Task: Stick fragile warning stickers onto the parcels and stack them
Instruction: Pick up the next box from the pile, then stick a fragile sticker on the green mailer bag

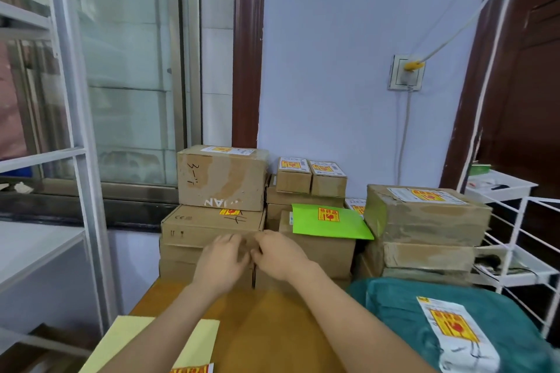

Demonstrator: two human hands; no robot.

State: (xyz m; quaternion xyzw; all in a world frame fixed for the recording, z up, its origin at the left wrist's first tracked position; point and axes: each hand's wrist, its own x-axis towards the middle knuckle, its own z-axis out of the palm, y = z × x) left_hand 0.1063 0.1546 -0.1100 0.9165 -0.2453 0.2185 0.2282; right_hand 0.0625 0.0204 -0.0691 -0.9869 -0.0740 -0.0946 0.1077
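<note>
progress: most parcels (222, 179) seen stickered, stacked | left hand (224, 254) and right hand (277, 254) fingers brought together, grip indiscernible | sticker sheet (191, 369) left

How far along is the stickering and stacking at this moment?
Mostly done: the stacked boxes, green envelope and teal bag all show stickers. In hand: left hand and right hand meet before the stack; what they hold is unclear. Left: sticker sheet at the bottom edge.
</note>
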